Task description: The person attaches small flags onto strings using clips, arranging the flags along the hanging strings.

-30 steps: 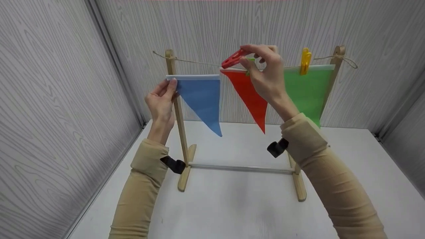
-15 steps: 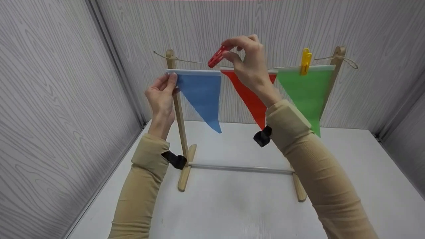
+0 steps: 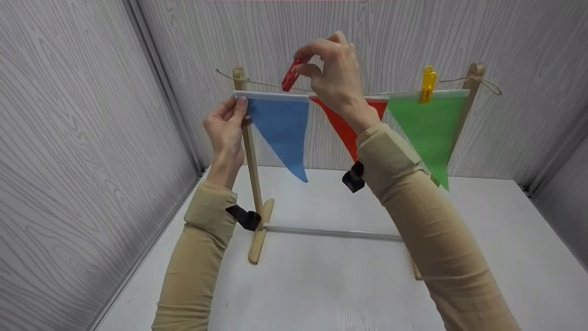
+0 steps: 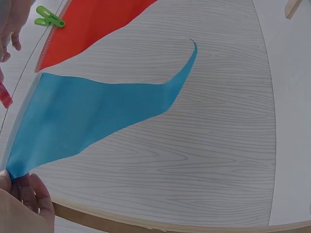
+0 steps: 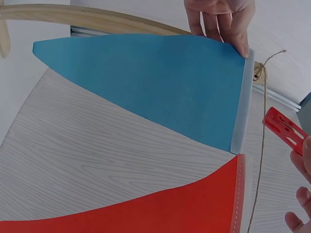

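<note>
My left hand [image 3: 225,126] pinches the upper left corner of a blue pennant [image 3: 282,124] by its white top band, just under the string [image 3: 264,83]. Between thumb and fingers of my right hand [image 3: 337,73] is a red clothespin [image 3: 290,76], tilted with its tip down near the string above the blue pennant. In the right wrist view the clothespin's tip lies close to the string; whether they touch I cannot tell. A red pennant [image 3: 337,119] hangs beside the blue one, partly hidden by my right arm. Its green clothespin [image 4: 48,17] shows in the left wrist view.
A green pennant [image 3: 427,128] hangs at the right under a yellow clothespin [image 3: 427,85]. Wooden posts [image 3: 251,156] hold the string at both ends, and a pale crossbar [image 3: 330,233] joins their feet. Wood-grain panels [image 3: 92,138] stand behind and at the sides of the white table [image 3: 298,285].
My right hand has carried the red clothespin left and up, from over the red pennant to over the blue one. My left hand has raised the blue pennant slightly towards the string.
</note>
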### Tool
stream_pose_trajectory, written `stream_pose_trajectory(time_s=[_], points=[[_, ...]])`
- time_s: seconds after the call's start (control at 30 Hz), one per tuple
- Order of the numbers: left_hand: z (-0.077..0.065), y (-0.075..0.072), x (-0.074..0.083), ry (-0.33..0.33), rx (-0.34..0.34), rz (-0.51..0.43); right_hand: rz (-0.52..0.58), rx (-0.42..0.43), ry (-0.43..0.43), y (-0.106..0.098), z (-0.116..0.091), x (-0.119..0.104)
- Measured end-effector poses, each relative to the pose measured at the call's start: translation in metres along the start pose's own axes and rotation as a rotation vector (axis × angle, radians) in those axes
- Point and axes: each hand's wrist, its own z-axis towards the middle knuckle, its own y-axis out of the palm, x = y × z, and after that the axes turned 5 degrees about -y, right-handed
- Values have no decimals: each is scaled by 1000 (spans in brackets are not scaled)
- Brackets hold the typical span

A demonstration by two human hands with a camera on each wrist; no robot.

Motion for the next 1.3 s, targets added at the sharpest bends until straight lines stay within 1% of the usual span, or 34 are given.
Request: stream_pose_trajectory(time_s=[0.2, 0.37, 0.6, 0.7, 0.83, 0.93, 1.3], points=[[-1, 1, 2, 7, -11, 45, -28, -5, -46, 7, 6, 1], [-1, 2, 3, -2, -7, 51, -39, -24, -27, 11, 9, 1], [0, 3, 4, -12, -11, 58, -63, -75, 10, 14, 10, -2], [0, 4, 4, -18, -15, 59, -77, -97, 8, 15, 10, -4], [1, 6, 5, -35, -21, 29, -96, -116, -10, 15, 11, -4], [2, 7, 6, -39, -20, 23, -106, -126, -13, 14, 12, -5], [3, 12, 7, -2, -1, 63, -123, -159, -38, 14, 13, -6]])
